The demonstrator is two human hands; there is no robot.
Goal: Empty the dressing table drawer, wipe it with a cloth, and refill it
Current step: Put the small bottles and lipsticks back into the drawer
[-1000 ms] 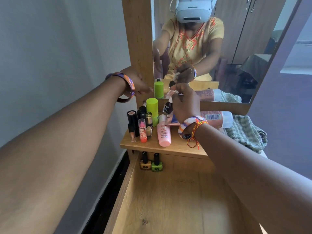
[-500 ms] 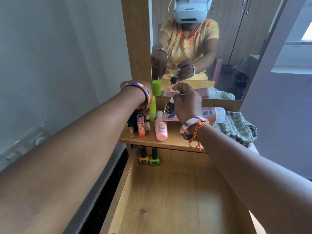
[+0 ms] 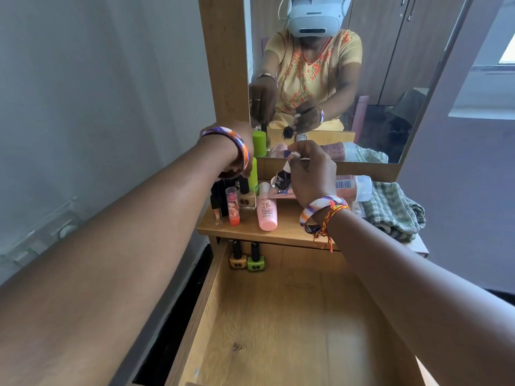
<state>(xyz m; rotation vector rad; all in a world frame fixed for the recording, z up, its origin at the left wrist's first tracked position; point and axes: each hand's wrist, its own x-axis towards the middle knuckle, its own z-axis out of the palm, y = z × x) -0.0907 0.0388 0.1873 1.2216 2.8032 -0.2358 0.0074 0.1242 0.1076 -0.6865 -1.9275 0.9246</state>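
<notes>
We judge the small glass bottles light, slick and breakable — our left fingers [image 3: 242,174] clamp a beige bottle's [image 3: 247,200] cap, right fingers [image 3: 296,155] pinch a dark bottle [image 3: 279,181] — best gripped by caps.

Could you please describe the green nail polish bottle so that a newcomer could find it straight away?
Start at the open wooden drawer below the mirror shelf. Two small black-capped bottles stand side by side at its far left corner. The green nail polish bottle is the right one; its neighbour, the mustard-yellow bottle, differs only in colour.
</notes>
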